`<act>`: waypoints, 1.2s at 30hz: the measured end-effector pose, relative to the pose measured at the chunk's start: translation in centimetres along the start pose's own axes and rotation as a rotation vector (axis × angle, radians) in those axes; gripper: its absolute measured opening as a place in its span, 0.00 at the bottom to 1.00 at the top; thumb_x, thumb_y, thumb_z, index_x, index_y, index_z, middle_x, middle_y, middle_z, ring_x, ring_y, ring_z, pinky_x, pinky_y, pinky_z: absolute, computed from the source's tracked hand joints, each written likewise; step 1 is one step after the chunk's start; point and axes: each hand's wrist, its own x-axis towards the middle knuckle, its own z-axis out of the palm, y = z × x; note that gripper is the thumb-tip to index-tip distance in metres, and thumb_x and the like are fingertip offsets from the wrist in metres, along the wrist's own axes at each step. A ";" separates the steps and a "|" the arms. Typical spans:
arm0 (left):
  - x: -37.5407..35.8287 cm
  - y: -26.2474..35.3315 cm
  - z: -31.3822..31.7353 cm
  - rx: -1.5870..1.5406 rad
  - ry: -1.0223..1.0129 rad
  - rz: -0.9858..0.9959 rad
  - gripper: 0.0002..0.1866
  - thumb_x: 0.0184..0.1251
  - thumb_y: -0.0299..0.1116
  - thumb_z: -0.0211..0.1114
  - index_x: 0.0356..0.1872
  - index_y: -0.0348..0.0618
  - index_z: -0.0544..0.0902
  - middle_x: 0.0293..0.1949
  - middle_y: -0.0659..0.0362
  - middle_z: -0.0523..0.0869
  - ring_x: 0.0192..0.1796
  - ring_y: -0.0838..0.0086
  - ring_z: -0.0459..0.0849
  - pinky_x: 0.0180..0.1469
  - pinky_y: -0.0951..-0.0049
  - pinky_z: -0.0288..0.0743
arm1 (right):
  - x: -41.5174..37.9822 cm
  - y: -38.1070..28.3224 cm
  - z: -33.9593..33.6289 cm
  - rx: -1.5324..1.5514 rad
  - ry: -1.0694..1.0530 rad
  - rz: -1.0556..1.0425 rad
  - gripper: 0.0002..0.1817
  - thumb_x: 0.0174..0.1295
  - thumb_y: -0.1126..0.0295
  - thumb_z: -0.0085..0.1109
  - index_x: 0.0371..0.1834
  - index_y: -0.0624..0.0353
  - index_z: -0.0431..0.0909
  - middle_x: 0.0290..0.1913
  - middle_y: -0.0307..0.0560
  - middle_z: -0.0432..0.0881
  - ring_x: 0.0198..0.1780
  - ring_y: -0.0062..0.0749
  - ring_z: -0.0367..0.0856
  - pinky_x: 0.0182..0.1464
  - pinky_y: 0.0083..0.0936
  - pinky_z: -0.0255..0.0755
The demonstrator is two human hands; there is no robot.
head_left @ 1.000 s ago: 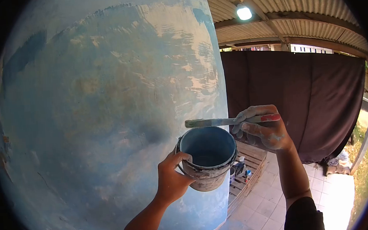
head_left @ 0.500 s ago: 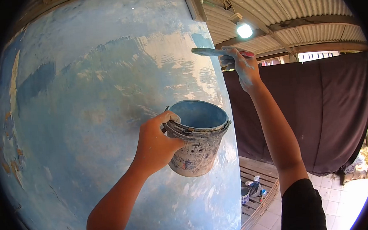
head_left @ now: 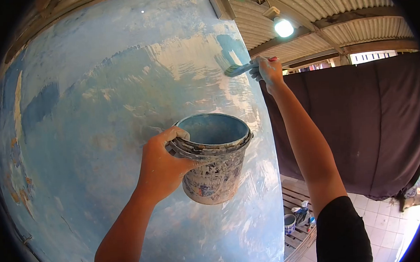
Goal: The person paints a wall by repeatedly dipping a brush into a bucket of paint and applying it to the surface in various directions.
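My left hand (head_left: 166, 157) grips the rim of a paint-stained bucket (head_left: 217, 171), thumb hooked over the edge. The bucket's inside is coated blue, and it is held almost upright in front of the wall. Higher up and to the right, my right hand (head_left: 267, 71) is closed around the handle of a paintbrush (head_left: 239, 69). Its bristles touch the wall (head_left: 125, 149) near the right edge, just below a fresh darker blue patch (head_left: 231, 47). The wall is patchy blue, with pale bare areas around the brush.
A dark cloth (head_left: 342, 124) hangs at the right behind my right arm. Below stands a slatted wooden bench (head_left: 296, 240) with a small bucket (head_left: 290, 223) on it. A lit bulb (head_left: 284, 28) hangs under the corrugated roof (head_left: 345, 0).
The brush has come down onto the wall, and a blue stroke now runs below the darker patch. In view, the bucket and my left hand have shifted slightly left.
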 end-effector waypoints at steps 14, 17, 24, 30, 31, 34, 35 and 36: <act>0.5 0.9 0.8 0.001 0.021 -0.095 0.24 0.52 0.18 0.83 0.50 0.36 0.83 0.49 0.55 0.88 0.55 0.67 0.88 0.62 0.65 0.83 | 2.9 1.7 -2.5 0.085 0.078 0.061 0.14 0.71 0.67 0.55 0.37 0.66 0.86 0.26 0.49 0.84 0.23 0.29 0.80 0.21 0.25 0.67; 0.6 0.0 0.9 -0.030 0.043 -0.012 0.20 0.50 0.23 0.84 0.44 0.37 0.84 0.41 0.53 0.90 0.47 0.68 0.89 0.52 0.65 0.82 | 3.0 -0.9 -3.0 -0.042 0.094 0.053 0.13 0.69 0.68 0.56 0.33 0.66 0.85 0.24 0.48 0.84 0.22 0.27 0.81 0.22 0.25 0.68; 1.3 -0.5 1.9 -0.031 0.044 0.015 0.19 0.51 0.22 0.84 0.44 0.38 0.85 0.42 0.52 0.90 0.47 0.67 0.89 0.53 0.64 0.82 | 2.7 1.8 -0.4 0.182 -0.075 -0.034 0.17 0.77 0.61 0.54 0.42 0.62 0.87 0.30 0.47 0.88 0.26 0.24 0.81 0.25 0.23 0.65; 0.8 -0.2 1.5 -0.031 0.017 -0.022 0.20 0.51 0.21 0.83 0.45 0.38 0.85 0.44 0.53 0.90 0.48 0.67 0.88 0.54 0.63 0.82 | 5.4 -0.9 -2.4 -0.193 0.055 0.070 0.16 0.73 0.64 0.53 0.35 0.62 0.87 0.28 0.46 0.88 0.24 0.25 0.81 0.23 0.22 0.65; 0.8 0.0 1.5 -0.024 0.027 -0.014 0.20 0.51 0.21 0.83 0.45 0.38 0.85 0.44 0.53 0.90 0.48 0.67 0.88 0.54 0.63 0.82 | 5.8 -1.8 -2.5 -0.192 0.045 0.050 0.15 0.73 0.64 0.53 0.35 0.62 0.87 0.28 0.46 0.88 0.24 0.24 0.81 0.23 0.22 0.66; 0.8 -0.8 1.7 0.017 0.081 0.058 0.20 0.51 0.20 0.83 0.45 0.37 0.85 0.43 0.53 0.90 0.48 0.68 0.89 0.54 0.63 0.82 | 5.6 -0.8 -1.7 -0.033 0.000 -0.052 0.13 0.71 0.66 0.54 0.39 0.61 0.87 0.30 0.46 0.88 0.26 0.24 0.82 0.26 0.22 0.68; 0.9 -0.8 1.7 0.017 0.078 0.058 0.20 0.51 0.20 0.83 0.45 0.37 0.85 0.43 0.53 0.90 0.48 0.68 0.89 0.54 0.63 0.82 | 5.3 0.2 -1.5 0.104 -0.008 -0.099 0.13 0.71 0.66 0.54 0.39 0.61 0.87 0.29 0.46 0.88 0.25 0.24 0.81 0.26 0.22 0.68; 0.9 -0.7 1.6 -0.008 0.073 0.039 0.20 0.51 0.19 0.82 0.45 0.37 0.85 0.43 0.53 0.89 0.48 0.68 0.89 0.54 0.62 0.82 | 4.6 1.3 -1.8 0.104 -0.006 -0.098 0.13 0.71 0.66 0.54 0.39 0.61 0.87 0.29 0.46 0.88 0.25 0.24 0.81 0.26 0.22 0.68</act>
